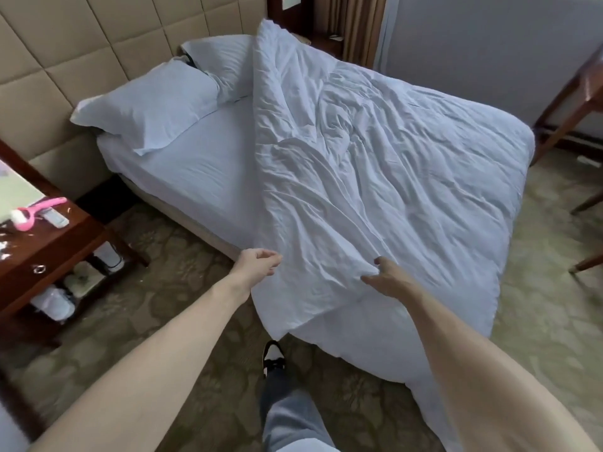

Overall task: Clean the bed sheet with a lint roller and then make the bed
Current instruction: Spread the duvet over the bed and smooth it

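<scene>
Both your arms stretch forward to the duvet (359, 177), which covers the bed's right side. Your right hand (388, 278) pinches a fold between thumb and fingers. Your left hand (257, 265) curls loosely at its edge, and I cannot tell whether it grips. The lint roller (39, 210) lies on the nightstand (49, 249), left of the bare bed sheet (195, 171).

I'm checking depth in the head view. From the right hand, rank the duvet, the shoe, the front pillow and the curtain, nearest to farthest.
1. duvet: gripped by the right hand at the bed's foot.
2. shoe: on the carpet, below and to the left.
3. front pillow: at the headboard end.
4. curtain: beyond the bed's far side.
</scene>
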Demonstrator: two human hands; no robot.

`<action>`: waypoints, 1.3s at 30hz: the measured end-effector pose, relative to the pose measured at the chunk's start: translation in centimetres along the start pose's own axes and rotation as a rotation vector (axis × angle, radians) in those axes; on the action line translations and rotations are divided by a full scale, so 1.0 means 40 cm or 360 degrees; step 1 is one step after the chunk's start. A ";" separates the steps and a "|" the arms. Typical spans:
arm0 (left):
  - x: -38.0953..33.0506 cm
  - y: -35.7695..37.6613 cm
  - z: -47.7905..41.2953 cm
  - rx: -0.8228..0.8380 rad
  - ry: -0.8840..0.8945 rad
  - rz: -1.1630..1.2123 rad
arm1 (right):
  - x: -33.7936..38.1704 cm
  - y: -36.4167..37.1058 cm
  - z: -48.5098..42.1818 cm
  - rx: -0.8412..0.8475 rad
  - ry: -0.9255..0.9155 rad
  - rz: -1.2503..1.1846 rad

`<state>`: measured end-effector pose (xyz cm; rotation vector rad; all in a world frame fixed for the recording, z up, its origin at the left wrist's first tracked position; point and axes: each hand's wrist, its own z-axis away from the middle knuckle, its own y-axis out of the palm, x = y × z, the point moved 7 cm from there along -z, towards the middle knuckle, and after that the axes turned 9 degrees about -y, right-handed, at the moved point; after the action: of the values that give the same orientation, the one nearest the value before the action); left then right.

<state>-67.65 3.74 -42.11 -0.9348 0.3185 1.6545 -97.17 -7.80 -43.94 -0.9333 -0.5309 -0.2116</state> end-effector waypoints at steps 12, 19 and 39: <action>-0.245 -0.195 -0.489 0.0065 -0.0145 -0.0142 | 0.274 0.001 -0.565 -0.0118 0.0141 -0.0189; -0.199 -0.327 -0.709 0.0125 -0.0278 -0.0220 | 0.258 0.130 -0.768 -0.0104 0.0334 -0.0334; -0.327 -0.840 -0.954 0.0381 -0.0159 -0.0400 | 1.278 0.419 -0.770 -0.0336 -0.0076 0.0297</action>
<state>-21.03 -19.57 -48.52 -0.6801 0.3101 1.3924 -36.45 -20.21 -43.94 -1.1896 -0.4676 -0.0776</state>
